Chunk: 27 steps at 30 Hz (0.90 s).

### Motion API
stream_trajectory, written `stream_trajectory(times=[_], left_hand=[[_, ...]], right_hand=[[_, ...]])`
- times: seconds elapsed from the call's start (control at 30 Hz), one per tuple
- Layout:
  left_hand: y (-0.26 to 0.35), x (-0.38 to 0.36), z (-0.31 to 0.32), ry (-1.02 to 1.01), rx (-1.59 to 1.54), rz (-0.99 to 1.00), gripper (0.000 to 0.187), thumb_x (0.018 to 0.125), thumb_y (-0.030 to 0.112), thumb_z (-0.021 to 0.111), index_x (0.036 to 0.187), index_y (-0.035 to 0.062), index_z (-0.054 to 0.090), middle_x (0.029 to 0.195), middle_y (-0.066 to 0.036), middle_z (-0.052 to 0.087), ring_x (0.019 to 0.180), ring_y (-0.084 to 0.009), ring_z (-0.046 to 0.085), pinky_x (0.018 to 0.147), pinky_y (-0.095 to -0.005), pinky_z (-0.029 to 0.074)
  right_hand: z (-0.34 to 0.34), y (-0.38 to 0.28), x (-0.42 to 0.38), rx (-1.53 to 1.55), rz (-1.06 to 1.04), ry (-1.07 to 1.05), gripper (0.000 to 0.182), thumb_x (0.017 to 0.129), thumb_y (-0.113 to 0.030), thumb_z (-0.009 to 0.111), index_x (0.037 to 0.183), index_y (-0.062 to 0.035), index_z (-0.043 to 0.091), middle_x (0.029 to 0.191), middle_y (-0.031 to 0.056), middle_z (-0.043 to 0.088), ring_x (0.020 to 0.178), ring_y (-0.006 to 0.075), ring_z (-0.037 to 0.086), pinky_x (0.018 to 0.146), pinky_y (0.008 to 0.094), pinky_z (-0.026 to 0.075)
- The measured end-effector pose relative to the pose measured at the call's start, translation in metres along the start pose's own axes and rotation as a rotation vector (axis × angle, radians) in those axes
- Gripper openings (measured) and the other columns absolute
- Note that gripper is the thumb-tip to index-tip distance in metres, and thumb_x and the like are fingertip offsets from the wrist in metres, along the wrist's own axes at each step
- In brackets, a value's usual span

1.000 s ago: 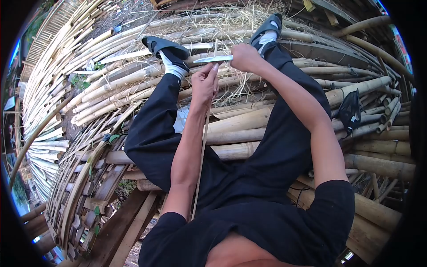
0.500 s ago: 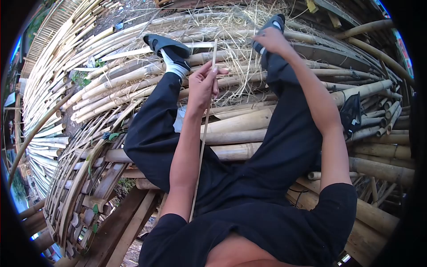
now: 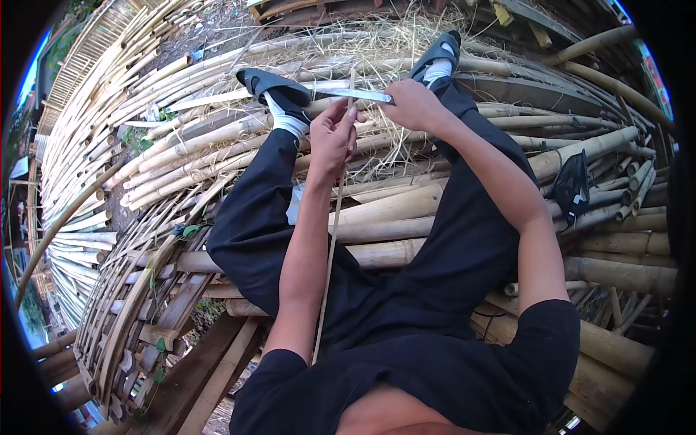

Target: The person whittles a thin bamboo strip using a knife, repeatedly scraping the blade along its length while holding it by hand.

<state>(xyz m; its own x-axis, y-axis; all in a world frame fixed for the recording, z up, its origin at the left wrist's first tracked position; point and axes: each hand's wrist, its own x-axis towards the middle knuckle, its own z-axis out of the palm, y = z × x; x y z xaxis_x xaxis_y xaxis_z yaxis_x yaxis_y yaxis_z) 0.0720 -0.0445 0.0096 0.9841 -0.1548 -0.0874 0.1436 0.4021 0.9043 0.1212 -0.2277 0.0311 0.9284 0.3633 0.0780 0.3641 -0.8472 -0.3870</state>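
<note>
My left hand (image 3: 333, 138) pinches a long thin bamboo strip (image 3: 333, 243) near its far end. The strip runs back along my left forearm to my shirt. My right hand (image 3: 415, 106) is wrapped round the handle of a knife, the handle itself hidden in my fist. Pointing left, the knife's blade (image 3: 362, 94) crosses the strip just beyond my left fingertips. Both hands are between my sandalled feet, above bamboo poles (image 3: 391, 204) and pale shavings.
Thin bamboo shavings (image 3: 395, 43) are heaped beyond my feet. Stacked bamboo poles (image 3: 609, 272) lie at the right, with a black plastic bag (image 3: 571, 188) on them. A curved slatted bamboo piece (image 3: 119, 319) stands at the left. More cut poles (image 3: 80, 239) fan out behind it.
My right hand has come down and inward from near the right foot, bringing the blade across the strip. The left hand keeps its hold almost in place.
</note>
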Motion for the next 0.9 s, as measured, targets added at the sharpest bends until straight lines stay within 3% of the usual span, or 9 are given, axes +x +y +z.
stream_trajectory(times=[0.2,0.37,0.67,0.7,0.73,0.77,0.8,0.87,0.9], left_hand=[[-0.010,-0.002,-0.004,-0.072,-0.039,-0.035,0.027,0.093,0.011,0.055,0.117,0.0007,0.059,0.045,0.004,0.040,0.034,-0.0033,0.032,0.032,-0.0193,0.025],[-0.007,-0.007,-0.003,-0.088,-0.068,-0.038,0.026,0.093,0.011,0.055,0.116,-0.0005,0.059,0.051,0.005,0.043,0.036,-0.0021,0.032,0.032,-0.0186,0.026],[0.000,-0.017,0.009,-0.079,-0.070,-0.050,0.030,0.094,0.012,0.053,0.120,-0.0031,0.056,0.053,0.006,0.043,0.036,-0.0008,0.031,0.031,-0.0166,0.026],[0.009,-0.027,0.015,-0.145,-0.056,-0.054,0.030,0.095,0.011,0.052,0.121,-0.0032,0.055,0.057,0.004,0.048,0.037,-0.0006,0.032,0.031,-0.0163,0.027],[0.013,-0.031,0.019,-0.210,-0.039,-0.060,0.030,0.095,0.011,0.051,0.121,-0.0034,0.055,0.062,0.002,0.054,0.037,-0.0003,0.033,0.031,-0.0160,0.028],[0.001,-0.024,0.010,-0.211,0.025,-0.056,0.031,0.095,0.011,0.050,0.122,-0.0038,0.054,0.081,-0.007,0.064,0.040,-0.0007,0.036,0.032,-0.0162,0.032],[-0.002,-0.019,0.005,-0.207,0.018,-0.056,0.031,0.095,0.011,0.050,0.122,-0.0038,0.054,0.081,-0.007,0.064,0.040,-0.0007,0.036,0.032,-0.0162,0.032],[-0.009,-0.011,-0.002,-0.033,-0.063,-0.027,0.030,0.095,0.010,0.051,0.120,-0.0055,0.053,0.074,-0.009,0.064,0.039,-0.0025,0.038,0.033,-0.0182,0.038],[-0.011,-0.009,-0.007,-0.077,-0.101,-0.027,0.032,0.095,0.010,0.051,0.122,-0.0073,0.050,0.092,-0.015,0.066,0.041,-0.0030,0.040,0.033,-0.0186,0.040]], right_hand=[[0.010,-0.017,0.001,-0.138,-0.026,-0.135,0.026,0.075,-0.020,0.055,0.076,0.0042,0.064,0.077,0.0238,0.064,0.077,0.0370,0.064,0.074,0.0439,0.052],[0.000,-0.031,0.002,-0.142,0.096,-0.206,0.023,0.072,-0.015,0.054,0.076,0.0040,0.065,0.078,0.0245,0.064,0.076,0.0372,0.065,0.072,0.0437,0.053],[0.022,0.035,0.035,-0.183,0.190,-0.121,0.026,0.075,-0.019,0.055,0.080,0.0028,0.067,0.080,0.0246,0.065,0.082,0.0370,0.066,0.075,0.0443,0.053],[0.015,0.061,0.043,-0.221,0.192,-0.216,0.026,0.077,-0.020,0.054,0.081,0.0026,0.068,0.080,0.0245,0.065,0.083,0.0365,0.066,0.075,0.0444,0.053],[0.002,0.072,0.040,-0.060,0.399,-0.048,0.029,0.079,-0.022,0.054,0.082,0.0030,0.069,0.080,0.0235,0.066,0.081,0.0359,0.066,0.075,0.0439,0.053],[-0.014,0.090,0.040,-0.094,0.408,0.075,0.032,0.081,-0.026,0.054,0.082,0.0034,0.068,0.079,0.0233,0.066,0.078,0.0355,0.067,0.073,0.0432,0.053],[-0.013,0.093,0.044,-0.030,0.472,0.161,0.035,0.082,-0.028,0.055,0.083,0.0042,0.068,0.078,0.0233,0.066,0.075,0.0359,0.067,0.072,0.0428,0.053],[-0.027,0.064,0.035,0.018,0.376,0.056,0.037,0.083,-0.029,0.055,0.083,0.0058,0.067,0.074,0.0240,0.065,0.074,0.0361,0.066,0.071,0.0421,0.053],[-0.031,0.045,0.028,0.008,0.372,0.043,0.037,0.083,-0.029,0.055,0.083,0.0058,0.067,0.074,0.0240,0.065,0.074,0.0361,0.066,0.071,0.0421,0.053]])
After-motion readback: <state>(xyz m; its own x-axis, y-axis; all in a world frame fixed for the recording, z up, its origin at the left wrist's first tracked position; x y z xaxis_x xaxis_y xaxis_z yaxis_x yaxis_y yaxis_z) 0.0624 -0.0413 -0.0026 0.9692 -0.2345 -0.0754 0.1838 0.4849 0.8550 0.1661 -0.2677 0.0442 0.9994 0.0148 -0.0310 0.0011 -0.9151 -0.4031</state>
